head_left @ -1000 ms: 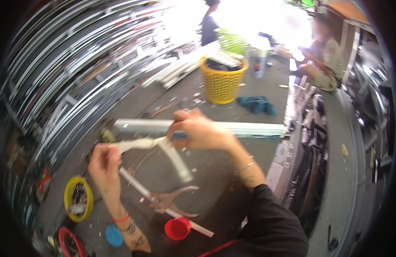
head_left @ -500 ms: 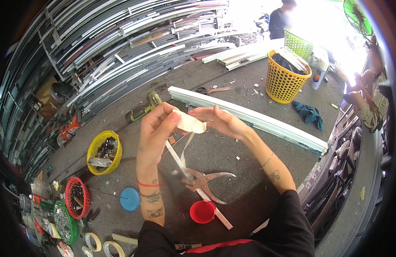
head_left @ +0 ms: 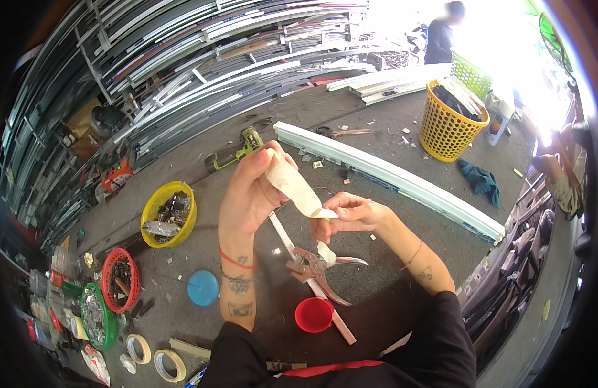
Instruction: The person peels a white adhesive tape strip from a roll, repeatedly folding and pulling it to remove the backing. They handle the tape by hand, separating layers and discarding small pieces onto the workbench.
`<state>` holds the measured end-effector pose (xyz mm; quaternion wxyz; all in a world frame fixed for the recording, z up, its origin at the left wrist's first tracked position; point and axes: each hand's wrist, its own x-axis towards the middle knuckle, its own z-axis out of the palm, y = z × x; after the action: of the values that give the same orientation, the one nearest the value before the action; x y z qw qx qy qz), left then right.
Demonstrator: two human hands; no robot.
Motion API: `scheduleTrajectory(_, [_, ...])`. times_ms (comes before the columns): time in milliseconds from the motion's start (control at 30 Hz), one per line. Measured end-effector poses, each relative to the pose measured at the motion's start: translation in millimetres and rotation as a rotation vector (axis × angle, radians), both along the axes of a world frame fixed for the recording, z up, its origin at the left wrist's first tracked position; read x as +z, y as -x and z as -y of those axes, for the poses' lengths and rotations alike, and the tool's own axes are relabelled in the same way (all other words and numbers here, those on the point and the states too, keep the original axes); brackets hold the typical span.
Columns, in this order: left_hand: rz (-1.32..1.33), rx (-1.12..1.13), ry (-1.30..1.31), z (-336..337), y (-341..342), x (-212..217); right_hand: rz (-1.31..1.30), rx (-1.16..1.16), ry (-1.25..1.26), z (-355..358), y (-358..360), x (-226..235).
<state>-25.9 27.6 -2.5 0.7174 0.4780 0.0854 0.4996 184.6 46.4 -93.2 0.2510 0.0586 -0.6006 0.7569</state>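
Note:
My left hand point(head_left: 242, 191) is raised over the bench, its fingers wrapped round a cream roll of masking tape point(head_left: 291, 184). My right hand point(head_left: 356, 213) pinches the tape's lower end between thumb and fingers. Below the right hand is a crumpled cream scrap point(head_left: 326, 253), beside metal hand pliers point(head_left: 318, 275) with spread handles. The pliers lie across a narrow white strip point(head_left: 283, 237). Close to the strip's near end sits a red cup point(head_left: 314, 315). Beyond my hands a long white profile point(head_left: 389, 176) lies diagonally.
A green-black drill point(head_left: 234, 150) and scissors point(head_left: 341, 132) lie farther back. Yellow point(head_left: 170, 213), red point(head_left: 120, 280) and green point(head_left: 99, 317) baskets of small parts stand left, near a blue disc point(head_left: 202, 288) and tape rolls point(head_left: 170, 366). A tall yellow basket point(head_left: 451, 126) stands far right.
My right hand has come down from beside the roll and now pinches the tape end. The left hand has tilted the roll. The thin dangling strip is now a crumpled scrap lower down.

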Motion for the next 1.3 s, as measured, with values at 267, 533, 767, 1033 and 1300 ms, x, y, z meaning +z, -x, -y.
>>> scheduleTrajectory(267, [0.107, -0.079, -0.040, -10, 11, -6, 0.171, -0.311, 0.162, -7, -5, 12])
scheduleTrajectory(533, [0.071, 0.049, -0.086, -7, 21, -1, 0.368, -0.353, -0.368, -9, -21, 24])
scheduleTrajectory(767, [0.074, 0.142, -0.116, -4, 27, 6, 0.416, -0.443, -0.418, -2, -31, 41])
scheduleTrajectory(1033, [-0.140, 0.635, -0.187, -6, 41, 10, 0.161, -1.802, -1.252, 3, -32, 55])
scheduleTrajectory(1300, [-0.046, 0.594, -0.129, -21, 57, -2, 0.012, -1.792, -2.045, 21, -26, 47])
